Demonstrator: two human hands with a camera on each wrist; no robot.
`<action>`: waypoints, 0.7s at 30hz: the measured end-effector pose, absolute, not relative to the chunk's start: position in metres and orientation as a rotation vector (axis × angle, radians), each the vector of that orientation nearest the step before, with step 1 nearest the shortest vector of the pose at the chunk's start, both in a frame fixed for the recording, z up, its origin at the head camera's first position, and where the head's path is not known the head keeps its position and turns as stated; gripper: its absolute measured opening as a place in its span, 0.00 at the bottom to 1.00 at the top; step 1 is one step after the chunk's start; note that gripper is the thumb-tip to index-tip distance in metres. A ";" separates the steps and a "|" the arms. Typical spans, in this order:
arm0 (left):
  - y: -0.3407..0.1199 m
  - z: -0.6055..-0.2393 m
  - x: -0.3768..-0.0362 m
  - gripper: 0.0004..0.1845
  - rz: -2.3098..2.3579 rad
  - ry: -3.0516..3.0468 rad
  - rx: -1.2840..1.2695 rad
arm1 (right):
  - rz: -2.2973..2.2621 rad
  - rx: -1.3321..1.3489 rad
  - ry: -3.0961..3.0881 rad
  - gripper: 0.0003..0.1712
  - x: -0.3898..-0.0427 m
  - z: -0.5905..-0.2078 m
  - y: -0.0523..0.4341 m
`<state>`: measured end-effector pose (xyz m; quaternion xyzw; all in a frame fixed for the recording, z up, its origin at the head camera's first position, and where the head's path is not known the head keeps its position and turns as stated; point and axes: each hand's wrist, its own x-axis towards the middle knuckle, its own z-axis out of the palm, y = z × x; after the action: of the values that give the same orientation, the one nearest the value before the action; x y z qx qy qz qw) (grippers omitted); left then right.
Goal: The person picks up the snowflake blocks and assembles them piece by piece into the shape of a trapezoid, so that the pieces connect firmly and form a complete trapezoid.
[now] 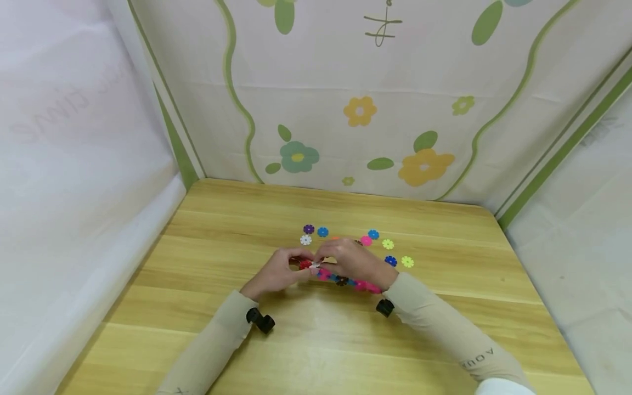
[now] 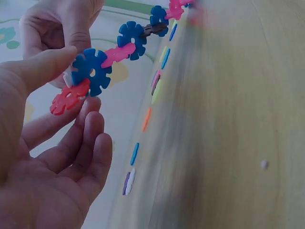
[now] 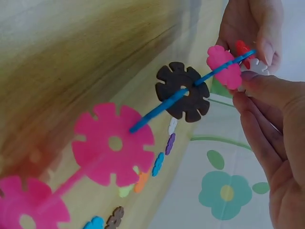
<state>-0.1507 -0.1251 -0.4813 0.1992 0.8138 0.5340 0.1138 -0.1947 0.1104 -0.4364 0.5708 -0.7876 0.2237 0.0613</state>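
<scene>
Two hands meeting over the counter (image 1: 207, 258), left hand (image 1: 278, 272) and right hand (image 1: 351, 260) both pinching the near end of a chain of interlocked plastic flower discs (image 1: 345, 281), held just above the wood. Red disc (image 2: 69, 97) and blue disc (image 2: 91, 70) at the joined end, between the fingertips of both hands; white piece partly hidden there. Loose discs (image 1: 388, 244) scattered flat just beyond the hands
</scene>
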 end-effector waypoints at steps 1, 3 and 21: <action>-0.126 -0.482 -0.151 0.15 1.569 2.377 0.582 | 0.680 1.741 -2.390 0.06 -0.196 -0.435 0.110; -0.127 -0.482 -0.150 0.15 1.570 2.368 0.571 | 0.690 1.763 -2.424 0.07 -0.198 -0.431 0.110; -0.133 -0.485 -0.151 0.12 1.572 2.354 0.594 | 0.331 1.738 -2.857 0.19 -0.268 -0.429 0.079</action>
<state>-0.1510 -0.1332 -0.4851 0.2037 0.8076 0.5393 0.1243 -0.2685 0.0793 -0.4285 0.5141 -0.8451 0.0978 -0.1091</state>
